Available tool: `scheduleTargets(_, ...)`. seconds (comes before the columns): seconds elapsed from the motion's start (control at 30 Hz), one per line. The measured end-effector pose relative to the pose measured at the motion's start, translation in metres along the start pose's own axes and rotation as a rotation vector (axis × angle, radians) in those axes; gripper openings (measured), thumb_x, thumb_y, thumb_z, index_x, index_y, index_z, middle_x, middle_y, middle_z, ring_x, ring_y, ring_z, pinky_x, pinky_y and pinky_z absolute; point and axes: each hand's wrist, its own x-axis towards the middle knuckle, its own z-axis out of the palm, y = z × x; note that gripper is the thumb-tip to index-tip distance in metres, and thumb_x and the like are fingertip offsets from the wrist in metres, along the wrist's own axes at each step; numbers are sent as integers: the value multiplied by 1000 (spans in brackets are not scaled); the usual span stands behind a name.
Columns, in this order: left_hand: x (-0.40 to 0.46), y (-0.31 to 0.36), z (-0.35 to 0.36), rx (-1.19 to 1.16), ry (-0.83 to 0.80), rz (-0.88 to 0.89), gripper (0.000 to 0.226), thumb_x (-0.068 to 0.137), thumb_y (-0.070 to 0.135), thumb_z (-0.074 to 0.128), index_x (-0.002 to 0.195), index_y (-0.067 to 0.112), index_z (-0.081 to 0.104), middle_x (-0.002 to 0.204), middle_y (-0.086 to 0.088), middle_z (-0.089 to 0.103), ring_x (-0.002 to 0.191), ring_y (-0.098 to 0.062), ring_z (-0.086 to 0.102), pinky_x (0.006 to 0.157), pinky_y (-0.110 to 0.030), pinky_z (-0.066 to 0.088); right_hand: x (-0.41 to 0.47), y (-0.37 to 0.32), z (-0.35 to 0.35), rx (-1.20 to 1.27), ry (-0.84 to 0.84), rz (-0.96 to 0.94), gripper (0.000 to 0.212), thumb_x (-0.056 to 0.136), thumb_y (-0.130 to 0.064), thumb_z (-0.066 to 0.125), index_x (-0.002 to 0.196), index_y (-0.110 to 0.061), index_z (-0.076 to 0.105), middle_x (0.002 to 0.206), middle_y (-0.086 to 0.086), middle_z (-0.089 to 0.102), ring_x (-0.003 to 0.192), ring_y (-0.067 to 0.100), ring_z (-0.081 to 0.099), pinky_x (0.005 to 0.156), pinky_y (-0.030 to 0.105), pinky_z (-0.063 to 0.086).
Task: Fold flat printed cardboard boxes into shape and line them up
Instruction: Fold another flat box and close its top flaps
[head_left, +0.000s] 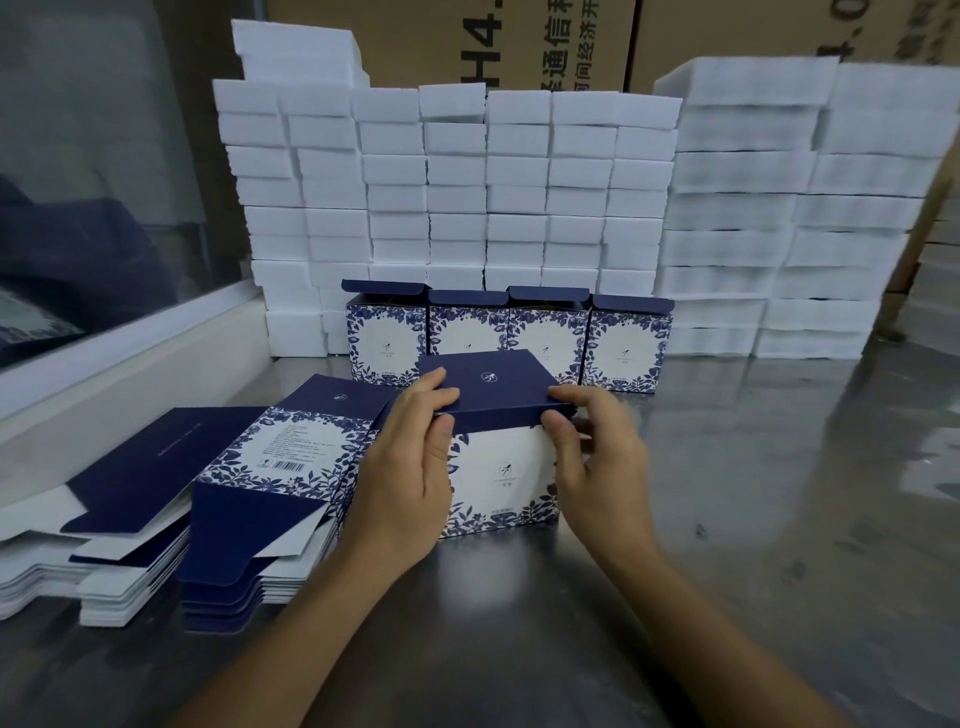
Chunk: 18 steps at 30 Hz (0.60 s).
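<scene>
Fingers (441, 400) of left hand (410, 478) and right hand (597, 457) pinch the navy lid (493, 387) of a box (501, 473) standing at bench (727, 519) centre. 4 boxes (506, 338) line up at 12 o'clock, flats (249, 499) at 9.

Dim, cool indoor light with a bluish cast. The metal surface (779, 519) is glossy and carries soft pale reflections of the white foam stacks (519, 197) behind it, brightest toward the right side (no hard glare spots). Shadows are soft and short; a dark patch lies on the surface under the forearms. The wide-angle lens bends straight lines outward near the edges, so the right-hand stacks lean. The right hand (592, 457) shows slight motion blur at the fingers, and the foam at far right looks smeared. The window pane (93, 182) at left is murky, with faint reflections.
</scene>
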Motion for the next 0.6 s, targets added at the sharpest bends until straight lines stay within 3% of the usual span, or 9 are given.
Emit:
scheduleTargets(0.1,0,0,0,5,-1,0,32,101,23,37,122,11,57,139,11,46,126,5,40,100,0,26,3,1,2,27,1,54,18,98,-11,59,101,-28,57,103,-2,63,91,7,59,76,19,47)
scheduleTargets(0.23,-1,1,0,2,-4,-11,32,101,24,37,124,12,57,141,10,45,129,1,41,101,-1,27,6,3,1,30,14,36,18,99,-10,58,97,-27,58,99,-1,64,86,5,59,72,18,45)
scheduleTargets(0.3,-2,1,0,-5,-19,-24,32,103,24,37,127,14,55,146,10,42,133,-3,41,101,-1,28,4,5,0,20,34,27,13,101,-12,55,102,-23,63,101,-4,63,87,4,60,72,25,49)
scheduleTargets(0.37,-5,1,1,-18,-54,-41,34,103,26,39,135,22,50,155,15,32,137,-6,40,103,-9,34,1,6,2,-65,49,-3,16,101,-13,55,113,-17,66,108,-5,59,93,5,58,78,36,53)
scheduleTargets(0.43,-8,3,2,-54,-124,-53,45,101,30,41,144,40,35,157,26,16,143,-5,31,109,-23,36,-3,5,5,-163,61,-71,24,97,-16,62,122,-15,65,123,3,54,107,9,54,91,37,50)
scheduleTargets(0.5,-11,6,4,-104,-196,-34,56,99,35,39,148,50,16,156,31,7,146,6,12,116,-17,21,-6,0,10,-290,83,-152,33,93,-30,67,123,-16,67,137,12,49,124,24,51,103,42,44)
scheduleTargets(0.6,-13,9,10,-187,-290,-17,65,102,17,46,154,36,12,159,24,11,143,13,8,110,-3,12,-8,-7,16,-535,118,-279,46,88,-53,61,120,-22,70,138,6,56,135,30,47,104,52,37)
